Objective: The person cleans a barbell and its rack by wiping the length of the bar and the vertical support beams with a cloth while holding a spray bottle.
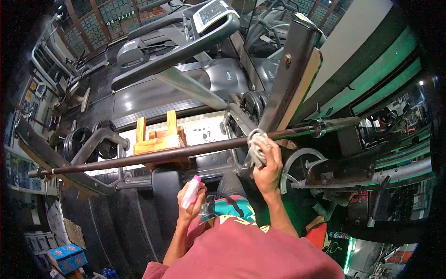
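A long dark barbell bar lies across the rack in front of me, running from the lower left to the upper right. My right hand presses a bunched pale cloth around the bar, close to the right upright. Below the bar, my left hand is closed around a spray bottle with a pink and white head. The lower part of the bottle is mostly hidden by the fingers. A metal collar sits on the bar to the right of the cloth.
Behind the bar stands a wooden block frame beside a black bench pad. A treadmill is farther back. Weight plates hang at the left, and more plates near the right upright. A blue box is at lower left.
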